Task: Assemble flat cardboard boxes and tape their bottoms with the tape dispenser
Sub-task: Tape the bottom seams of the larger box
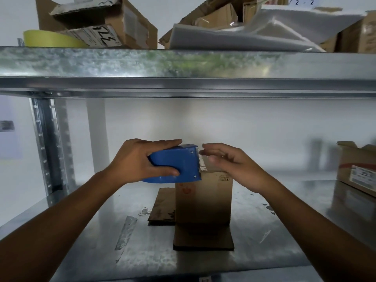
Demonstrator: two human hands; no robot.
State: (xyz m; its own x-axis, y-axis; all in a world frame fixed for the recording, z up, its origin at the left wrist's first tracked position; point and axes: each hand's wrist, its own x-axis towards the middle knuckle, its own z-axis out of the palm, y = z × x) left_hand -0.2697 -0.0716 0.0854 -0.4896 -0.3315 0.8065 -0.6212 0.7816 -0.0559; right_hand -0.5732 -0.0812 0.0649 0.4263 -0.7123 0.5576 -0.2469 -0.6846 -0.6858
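The left hand grips a blue tape dispenser, thumb along its near side and fingers over its top, holding it at the upper left edge of a small cardboard box. The box stands upright on the metal shelf, with the dispenser's toothed end over its top. The right hand hovers at the top of the box just beside that toothed end, its fingers loosely bent and holding nothing. They are blurred, so whether they touch the box or the tape is unclear. A flat cardboard sheet lies on the shelf behind the box to its left, and a cardboard flap lies flat in front of it. On the upper shelf sit a yellow tape roll and opened cartons.
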